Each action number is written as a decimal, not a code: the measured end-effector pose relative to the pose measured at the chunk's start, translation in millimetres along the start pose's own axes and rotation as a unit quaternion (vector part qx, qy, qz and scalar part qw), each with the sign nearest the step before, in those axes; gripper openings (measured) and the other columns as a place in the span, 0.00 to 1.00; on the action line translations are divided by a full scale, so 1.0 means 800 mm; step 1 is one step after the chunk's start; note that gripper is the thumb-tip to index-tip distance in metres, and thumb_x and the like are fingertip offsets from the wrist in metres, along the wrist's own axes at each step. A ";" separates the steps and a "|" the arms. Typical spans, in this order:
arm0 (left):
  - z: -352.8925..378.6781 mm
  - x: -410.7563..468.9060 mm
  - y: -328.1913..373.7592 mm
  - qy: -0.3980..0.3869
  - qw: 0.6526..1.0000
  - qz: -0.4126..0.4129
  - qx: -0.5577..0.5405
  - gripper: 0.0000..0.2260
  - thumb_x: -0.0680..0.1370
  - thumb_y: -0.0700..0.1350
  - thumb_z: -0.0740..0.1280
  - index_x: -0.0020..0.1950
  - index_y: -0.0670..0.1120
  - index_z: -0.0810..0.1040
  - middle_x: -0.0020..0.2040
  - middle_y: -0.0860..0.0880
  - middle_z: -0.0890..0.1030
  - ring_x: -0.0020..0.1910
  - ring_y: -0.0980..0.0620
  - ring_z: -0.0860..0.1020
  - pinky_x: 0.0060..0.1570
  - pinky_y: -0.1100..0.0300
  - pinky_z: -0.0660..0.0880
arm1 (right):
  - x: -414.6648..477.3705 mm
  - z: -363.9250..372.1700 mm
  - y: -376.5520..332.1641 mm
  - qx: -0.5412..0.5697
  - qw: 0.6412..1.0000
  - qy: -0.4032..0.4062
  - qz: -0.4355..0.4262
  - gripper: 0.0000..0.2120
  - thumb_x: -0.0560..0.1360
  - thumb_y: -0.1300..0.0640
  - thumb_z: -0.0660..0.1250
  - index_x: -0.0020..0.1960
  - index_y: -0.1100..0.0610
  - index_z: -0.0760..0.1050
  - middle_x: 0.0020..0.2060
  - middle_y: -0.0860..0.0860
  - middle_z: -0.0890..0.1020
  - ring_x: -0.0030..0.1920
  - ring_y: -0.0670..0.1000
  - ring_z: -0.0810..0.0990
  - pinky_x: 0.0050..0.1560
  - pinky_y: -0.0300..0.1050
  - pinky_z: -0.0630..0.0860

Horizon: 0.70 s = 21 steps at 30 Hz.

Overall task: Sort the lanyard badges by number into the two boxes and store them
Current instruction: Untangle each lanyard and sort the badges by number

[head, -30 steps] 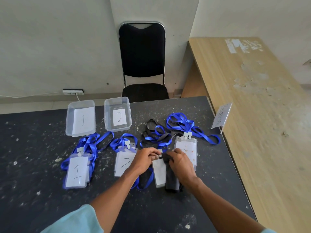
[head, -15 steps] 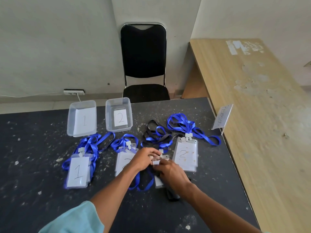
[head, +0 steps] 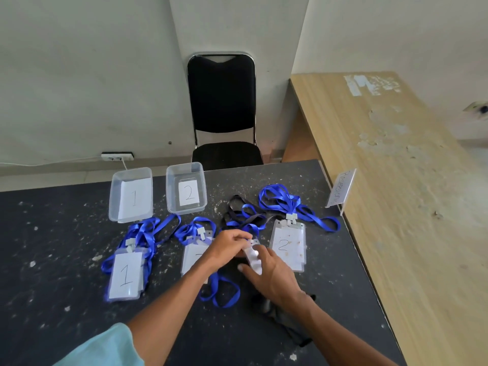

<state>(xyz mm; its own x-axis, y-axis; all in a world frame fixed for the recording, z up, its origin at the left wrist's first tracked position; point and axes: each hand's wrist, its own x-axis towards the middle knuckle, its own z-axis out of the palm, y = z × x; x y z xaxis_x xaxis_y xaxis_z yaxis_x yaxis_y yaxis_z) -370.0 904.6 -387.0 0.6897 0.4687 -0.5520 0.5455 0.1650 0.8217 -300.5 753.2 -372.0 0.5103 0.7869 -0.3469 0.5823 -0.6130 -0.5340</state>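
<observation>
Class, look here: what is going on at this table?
A person sorts lanyard badges on a dark table. The left hand and right hand grip one pale badge in the middle. A badge marked 1 and a badge marked 2 lie outside clear box 1 and box 2.

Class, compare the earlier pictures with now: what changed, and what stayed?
The right hand drew back leftward, uncovering the clear badge marked 2. Both hands grip the middle clear plastic badge, now turned more edge-on. The left hand, clear plastic box 1 and clear plastic box 2 stayed put.
</observation>
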 end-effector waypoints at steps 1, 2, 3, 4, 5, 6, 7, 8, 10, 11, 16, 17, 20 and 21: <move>-0.003 -0.004 0.008 -0.010 1.000 -0.001 -0.023 0.09 0.77 0.41 0.69 0.57 0.46 0.83 0.50 0.46 0.85 0.50 0.51 0.84 0.51 0.59 0.81 | 0.003 0.000 -0.007 0.019 1.000 0.008 -0.002 0.18 0.79 0.45 0.60 0.65 0.51 0.68 0.58 0.50 0.76 0.54 0.54 0.78 0.52 0.50 0.76; -0.005 -0.008 0.017 -0.022 0.998 0.000 -0.057 0.09 0.78 0.41 0.68 0.57 0.45 0.82 0.50 0.44 0.85 0.50 0.48 0.84 0.51 0.58 0.81 | 0.006 -0.002 -0.012 0.038 0.999 0.022 0.001 0.12 0.80 0.50 0.59 0.63 0.52 0.70 0.55 0.51 0.78 0.51 0.54 0.79 0.50 0.52 0.77; -0.009 -0.011 0.023 -0.029 0.996 0.005 -0.079 0.09 0.79 0.43 0.68 0.57 0.44 0.82 0.49 0.43 0.84 0.48 0.47 0.84 0.51 0.56 0.81 | 0.007 -0.006 -0.016 0.070 0.996 0.043 0.013 0.09 0.81 0.55 0.58 0.59 0.53 0.71 0.51 0.51 0.80 0.48 0.54 0.79 0.48 0.53 0.77; -0.013 -0.014 0.028 -0.024 0.996 0.015 -0.084 0.09 0.80 0.45 0.66 0.58 0.44 0.82 0.47 0.44 0.83 0.45 0.47 0.82 0.49 0.55 0.81 | 0.007 -0.011 -0.016 0.117 0.991 0.058 0.036 0.07 0.80 0.58 0.57 0.56 0.54 0.72 0.46 0.51 0.81 0.45 0.54 0.79 0.47 0.55 0.77; -0.017 -0.016 0.033 -0.003 0.998 0.032 -0.052 0.10 0.82 0.45 0.63 0.59 0.46 0.81 0.45 0.46 0.83 0.43 0.49 0.80 0.47 0.55 0.80 | 0.007 -0.018 -0.016 0.164 0.983 0.064 0.058 0.07 0.80 0.61 0.57 0.53 0.54 0.73 0.43 0.51 0.81 0.44 0.54 0.80 0.47 0.54 0.78; -0.022 -0.017 0.035 0.030 0.998 0.052 0.006 0.12 0.82 0.43 0.60 0.60 0.48 0.81 0.45 0.48 0.82 0.42 0.51 0.78 0.45 0.56 0.77 | 0.008 -0.025 -0.015 0.207 0.973 0.061 0.077 0.07 0.79 0.62 0.58 0.52 0.54 0.74 0.42 0.50 0.81 0.44 0.54 0.80 0.47 0.53 0.78; -0.024 -0.018 0.038 0.058 0.993 0.074 0.067 0.14 0.83 0.42 0.58 0.61 0.50 0.81 0.48 0.50 0.80 0.44 0.52 0.77 0.46 0.59 0.74 | 0.007 -0.032 -0.013 0.240 0.965 0.056 0.084 0.08 0.78 0.63 0.59 0.50 0.53 0.75 0.42 0.50 0.82 0.45 0.54 0.81 0.47 0.52 0.78; -0.027 -0.021 0.043 0.066 0.988 0.090 0.104 0.16 0.83 0.42 0.57 0.62 0.52 0.81 0.52 0.51 0.78 0.48 0.54 0.76 0.49 0.62 0.71 | 0.007 -0.039 -0.012 0.273 0.956 0.051 0.089 0.09 0.78 0.63 0.60 0.49 0.52 0.76 0.42 0.51 0.83 0.46 0.55 0.81 0.46 0.53 0.79; -0.028 -0.027 0.051 0.029 0.990 0.093 0.098 0.15 0.84 0.48 0.57 0.60 0.55 0.82 0.62 0.54 0.75 0.61 0.56 0.73 0.57 0.61 0.66 | 0.006 -0.052 -0.011 0.363 0.925 0.040 0.109 0.09 0.77 0.64 0.60 0.47 0.53 0.77 0.43 0.55 0.83 0.44 0.57 0.82 0.39 0.53 0.81; -0.029 -0.032 0.054 0.000 0.993 0.084 0.079 0.15 0.83 0.55 0.57 0.59 0.58 0.83 0.63 0.56 0.76 0.63 0.57 0.73 0.61 0.58 0.65 | 0.006 -0.060 -0.013 0.416 0.900 0.034 0.123 0.09 0.78 0.65 0.60 0.47 0.54 0.77 0.42 0.56 0.83 0.42 0.56 0.82 0.33 0.49 0.79; -0.026 -0.049 0.063 -0.072 0.995 0.073 -0.004 0.14 0.77 0.60 0.67 0.59 0.55 0.80 0.53 0.50 0.85 0.55 0.50 0.83 0.61 0.45 0.77 | 0.018 -0.085 -0.025 0.496 0.858 0.050 0.122 0.09 0.79 0.65 0.60 0.54 0.59 0.77 0.49 0.63 0.83 0.47 0.59 0.83 0.49 0.65 0.81; -0.026 -0.050 0.066 -0.061 0.995 0.080 -0.017 0.11 0.78 0.55 0.68 0.59 0.55 0.80 0.53 0.50 0.85 0.55 0.50 0.83 0.61 0.45 0.77 | 0.021 -0.090 -0.027 0.480 0.867 0.063 0.117 0.09 0.79 0.64 0.61 0.54 0.57 0.78 0.49 0.61 0.83 0.48 0.58 0.83 0.52 0.65 0.80; -0.031 -0.052 0.073 -0.036 0.994 0.092 -0.044 0.11 0.81 0.49 0.66 0.62 0.50 0.78 0.55 0.49 0.85 0.57 0.49 0.82 0.60 0.45 0.79 | 0.028 -0.107 -0.035 0.426 0.897 0.074 0.096 0.11 0.79 0.58 0.59 0.59 0.53 0.76 0.51 0.56 0.83 0.51 0.53 0.82 0.54 0.58 0.80; -0.034 -0.052 0.075 -0.032 0.994 0.094 -0.045 0.12 0.81 0.49 0.66 0.63 0.49 0.78 0.55 0.48 0.85 0.56 0.48 0.82 0.59 0.45 0.79 | 0.028 -0.113 -0.038 0.425 0.900 0.051 0.081 0.14 0.80 0.56 0.56 0.62 0.52 0.75 0.53 0.53 0.83 0.53 0.52 0.82 0.54 0.54 0.80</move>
<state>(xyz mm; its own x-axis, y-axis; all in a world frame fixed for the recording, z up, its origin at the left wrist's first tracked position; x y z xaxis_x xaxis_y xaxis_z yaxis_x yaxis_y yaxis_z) -379.0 918.9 -310.5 0.8053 0.4433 -0.3937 0.3617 0.1587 0.9187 -249.6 783.3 -293.8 0.6259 0.6543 -0.4245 -0.1776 -0.4104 -0.8944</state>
